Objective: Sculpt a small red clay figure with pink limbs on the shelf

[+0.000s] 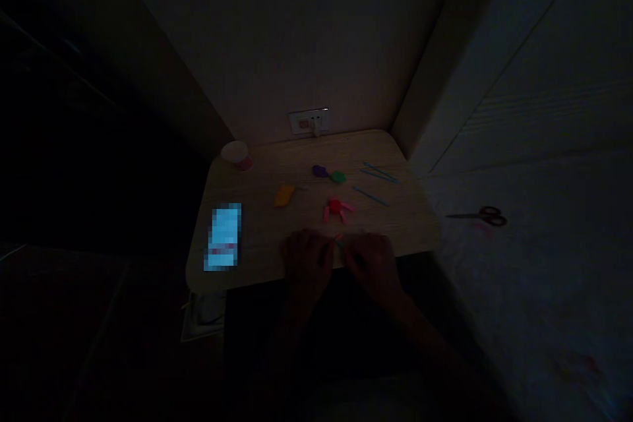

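Meeting at the front edge of a wooden table (413,217), the left hand (307,260) and the right hand (372,262) are held with fingers curled, a slim pink-and-teal piece (339,239) being pinched between their fingertips; finer detail is lost in dim light. Just beyond the hands is placed a round red piece with pink strips (335,206). Further items are set out as follows: one orange piece (284,196), to the left; one purple piece (320,171) and one green piece (337,177), side by side towards the back; three thin teal sticks (370,196), to the right; one pale cup (237,154), back left corner; one lit, pixelated rectangle (223,237), left side. Scissors (489,216) are seen beyond the table's right side. A socket panel (302,122) is mounted on the wall behind.
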{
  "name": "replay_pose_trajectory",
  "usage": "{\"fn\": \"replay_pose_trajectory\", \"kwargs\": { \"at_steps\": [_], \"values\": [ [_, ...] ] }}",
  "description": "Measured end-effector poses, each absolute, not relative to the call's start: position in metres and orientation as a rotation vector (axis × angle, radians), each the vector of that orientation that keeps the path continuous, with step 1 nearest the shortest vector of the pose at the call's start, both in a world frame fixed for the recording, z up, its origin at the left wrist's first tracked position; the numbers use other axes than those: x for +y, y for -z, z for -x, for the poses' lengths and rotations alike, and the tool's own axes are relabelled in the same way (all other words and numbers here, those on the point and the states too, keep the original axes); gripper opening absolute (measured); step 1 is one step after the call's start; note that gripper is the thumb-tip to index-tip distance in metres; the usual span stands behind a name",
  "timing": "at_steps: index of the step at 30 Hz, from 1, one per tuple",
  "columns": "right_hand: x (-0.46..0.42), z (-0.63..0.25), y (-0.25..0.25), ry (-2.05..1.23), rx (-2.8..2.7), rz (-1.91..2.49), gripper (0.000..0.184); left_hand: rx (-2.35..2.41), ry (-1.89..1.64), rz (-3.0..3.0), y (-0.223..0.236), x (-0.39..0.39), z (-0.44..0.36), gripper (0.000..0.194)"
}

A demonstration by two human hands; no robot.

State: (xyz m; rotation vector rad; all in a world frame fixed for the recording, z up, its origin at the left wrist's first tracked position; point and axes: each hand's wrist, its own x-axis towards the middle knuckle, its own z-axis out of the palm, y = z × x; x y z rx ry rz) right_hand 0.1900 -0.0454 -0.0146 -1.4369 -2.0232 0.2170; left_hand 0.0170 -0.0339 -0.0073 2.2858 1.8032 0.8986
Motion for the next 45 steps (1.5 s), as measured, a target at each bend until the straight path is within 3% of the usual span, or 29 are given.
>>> {"fn": "replay_pose_trajectory", "kwargs": {
  "at_steps": [28,36,45],
  "values": [
    [-0.039,-0.182,0.015,-0.292,-1.963,1.532,0.013,1.88,-0.833,-2.299,0.005,-0.036,-0.019,0.011],
    [-0.035,-0.193,0.017,-0.343,-1.881,1.475,0.016,1.831,-0.865,-2.256,0.002,-0.033,-0.02,0.002],
    [-0.021,-0.219,0.018,-0.29,-2.005,1.375,0.015,1.663,-0.889,-2.302,0.002,-0.026,-0.017,0.013]
  ]
}}
